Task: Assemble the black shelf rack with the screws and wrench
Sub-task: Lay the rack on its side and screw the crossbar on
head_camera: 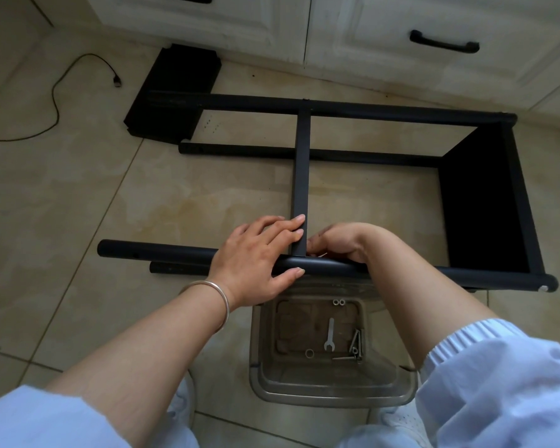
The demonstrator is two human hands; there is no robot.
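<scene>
Beige floor tiles (78, 195) fill the frame, with white cabinets (337, 27) along the top. At centre the black shelf rack (485, 202) is laid on its side. The left hand (259, 257) is draped over the near tube (162, 252), thumb under it, fingers (291, 226) pressed on the crossbar (301, 163). The right hand (340, 242) is curled at the joint, wrist bent downward; whether a screw is pinched cannot be told. The crossbar is best kept square while the fastener is started by hand. The wrench (329, 334) and screws (355, 345) are left in the tray (330, 391) below.
</scene>
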